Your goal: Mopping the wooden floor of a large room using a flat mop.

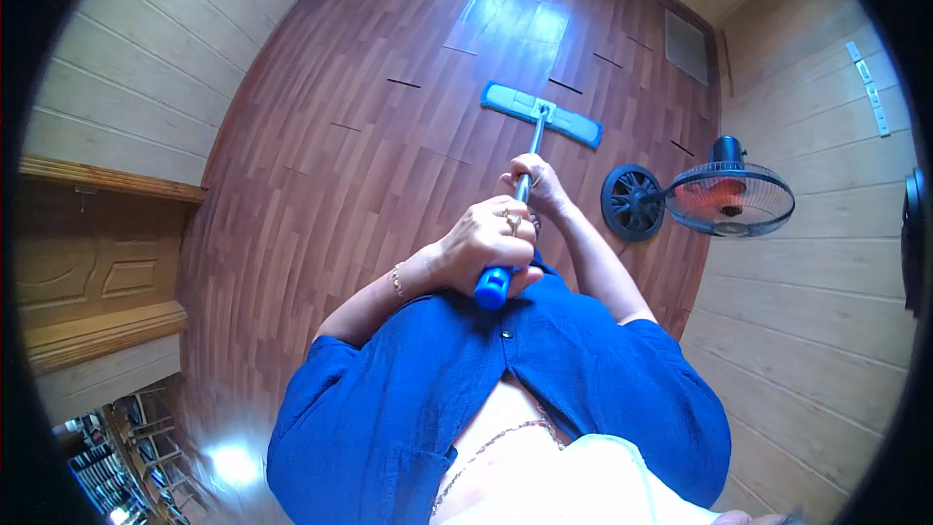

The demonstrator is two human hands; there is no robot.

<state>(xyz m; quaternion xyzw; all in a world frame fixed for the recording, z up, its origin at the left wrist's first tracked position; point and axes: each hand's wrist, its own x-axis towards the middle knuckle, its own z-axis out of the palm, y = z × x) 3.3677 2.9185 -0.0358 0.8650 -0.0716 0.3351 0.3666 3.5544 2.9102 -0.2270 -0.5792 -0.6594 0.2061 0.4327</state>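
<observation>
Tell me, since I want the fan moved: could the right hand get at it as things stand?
Probably not at once: the right hand is shut on the mop handle, and the fan stands apart by the wall.

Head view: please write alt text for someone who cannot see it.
Seen from above, a person in a blue shirt grips a flat mop by its handle, left hand at the blue top end and right hand lower on the shaft, its pad on a wooden floor. A standing fan is at right by the panelled wall.
</observation>
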